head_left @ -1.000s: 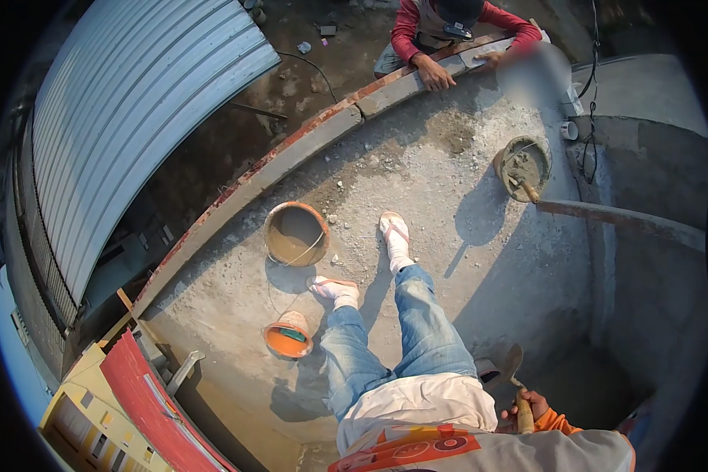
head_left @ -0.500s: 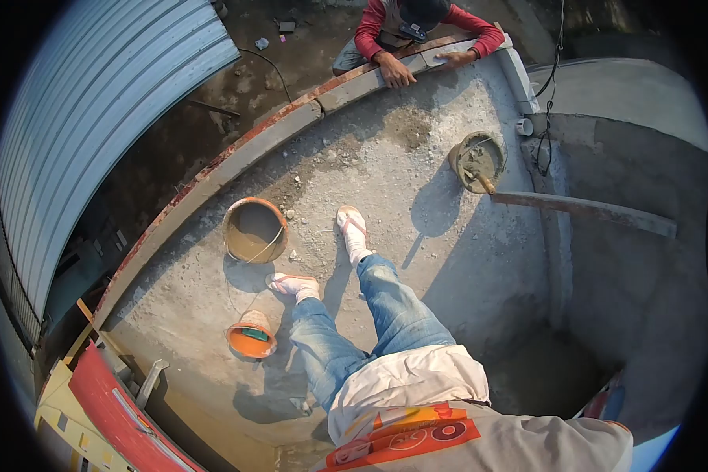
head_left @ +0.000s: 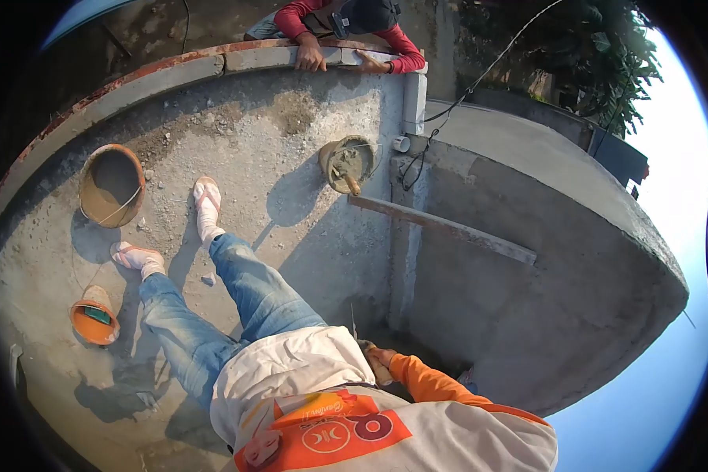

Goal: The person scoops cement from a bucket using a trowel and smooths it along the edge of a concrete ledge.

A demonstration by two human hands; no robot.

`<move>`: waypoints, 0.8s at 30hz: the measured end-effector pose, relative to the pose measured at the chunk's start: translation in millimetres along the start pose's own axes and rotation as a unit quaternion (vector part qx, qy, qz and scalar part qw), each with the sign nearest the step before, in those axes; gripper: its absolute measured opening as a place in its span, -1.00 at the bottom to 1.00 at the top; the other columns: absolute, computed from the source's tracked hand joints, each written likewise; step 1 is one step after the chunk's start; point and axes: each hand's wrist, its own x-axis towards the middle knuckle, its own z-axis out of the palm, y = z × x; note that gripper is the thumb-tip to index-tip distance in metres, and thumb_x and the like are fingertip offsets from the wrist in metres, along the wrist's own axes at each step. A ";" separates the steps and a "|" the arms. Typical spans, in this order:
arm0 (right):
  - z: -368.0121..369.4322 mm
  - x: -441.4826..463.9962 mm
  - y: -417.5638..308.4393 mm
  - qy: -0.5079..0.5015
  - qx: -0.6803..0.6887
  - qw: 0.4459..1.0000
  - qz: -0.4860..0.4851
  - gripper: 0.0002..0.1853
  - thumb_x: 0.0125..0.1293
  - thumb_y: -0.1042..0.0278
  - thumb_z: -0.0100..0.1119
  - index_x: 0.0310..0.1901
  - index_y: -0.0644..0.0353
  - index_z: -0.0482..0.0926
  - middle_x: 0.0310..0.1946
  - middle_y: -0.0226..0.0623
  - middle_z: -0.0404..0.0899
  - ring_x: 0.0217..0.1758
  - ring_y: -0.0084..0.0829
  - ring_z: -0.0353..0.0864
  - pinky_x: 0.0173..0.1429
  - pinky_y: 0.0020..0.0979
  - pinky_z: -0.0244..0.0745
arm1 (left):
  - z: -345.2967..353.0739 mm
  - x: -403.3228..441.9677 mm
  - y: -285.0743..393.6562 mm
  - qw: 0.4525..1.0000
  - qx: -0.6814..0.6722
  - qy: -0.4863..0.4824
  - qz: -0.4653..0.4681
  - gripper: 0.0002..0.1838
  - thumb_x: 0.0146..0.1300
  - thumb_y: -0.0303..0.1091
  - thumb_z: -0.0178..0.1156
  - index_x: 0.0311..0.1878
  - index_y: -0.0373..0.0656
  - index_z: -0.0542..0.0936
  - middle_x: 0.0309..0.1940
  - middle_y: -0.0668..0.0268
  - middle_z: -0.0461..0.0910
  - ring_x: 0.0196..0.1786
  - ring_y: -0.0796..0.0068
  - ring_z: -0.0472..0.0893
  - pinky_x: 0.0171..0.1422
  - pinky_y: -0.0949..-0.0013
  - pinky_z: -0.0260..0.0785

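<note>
My right hand (head_left: 382, 357), below an orange sleeve (head_left: 436, 381), is at my right hip beside the hem of my pale shirt (head_left: 299, 366). Its fingers are curled round a greyish-tan object, partly hidden by the shirt, whose kind I cannot make out. My left hand is out of view. Ahead of my feet stands a bucket of grey mortar (head_left: 346, 161) with a wooden handle (head_left: 352, 186) sticking out over its rim. An orange bucket (head_left: 112, 185) is left of my feet, and a smaller orange bucket (head_left: 94, 321) with something green inside lies nearer me.
A long board (head_left: 448, 230) reaches from near the mortar bucket across the low wall on the right. A curved parapet (head_left: 149, 84) bounds the far side, where a co-worker in red sleeves (head_left: 405, 49) leans with both hands on it. A dark cable (head_left: 464, 94) hangs at the corner.
My view has swung to the right, so the buckets and the co-worker appear further left. My right hand and orange sleeve have come into view at my hip.
</note>
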 end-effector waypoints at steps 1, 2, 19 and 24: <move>0.9 12.4 -28.7 0.026 -0.036 0.999 -0.023 -0.63 0.25 0.11 0.08 -0.01 0.15 0.38 -0.31 -0.11 0.46 -0.24 -0.09 0.61 -0.23 0.15 0.59 | 9.7 -5.6 -3.3 1.000 0.007 -0.018 0.001 -0.56 0.13 0.08 0.08 -0.14 -0.04 0.67 -0.07 0.11 0.61 -0.08 0.24 0.60 0.09 0.23 0.40; 5.3 23.7 -58.9 0.049 -0.071 0.995 -0.054 -0.62 0.25 0.11 0.09 -0.01 0.15 0.38 -0.30 -0.10 0.46 -0.24 -0.10 0.61 -0.24 0.14 0.61 | 20.2 -11.3 -10.1 0.999 0.016 -0.041 0.002 -0.56 0.13 0.09 0.08 -0.14 -0.03 0.67 -0.07 0.11 0.61 -0.08 0.24 0.60 0.09 0.23 0.39; 462.5 -68.9 -380.1 0.216 -0.630 0.499 -0.555 -0.34 -0.04 -0.02 0.34 -0.02 0.22 0.31 -0.23 0.04 0.60 -0.10 0.02 0.61 -0.01 -0.16 0.50 | -137.8 32.7 -195.9 0.979 0.050 0.162 -0.110 -0.48 0.24 0.11 -0.03 -0.47 -0.12 0.68 -0.52 0.24 0.66 -0.33 0.16 0.63 -0.08 0.21 0.42; 583.1 -107.0 -375.7 0.186 -0.714 0.441 -0.510 -0.50 0.15 0.10 0.19 0.05 0.16 0.33 -0.12 0.02 0.60 -0.01 0.01 0.58 0.08 -0.13 0.48 | -277.1 179.2 -145.2 0.779 -0.458 0.419 0.085 -0.48 0.36 0.07 -0.02 0.01 -0.23 0.57 -0.19 0.22 0.63 -0.17 0.41 0.60 -0.11 0.33 0.42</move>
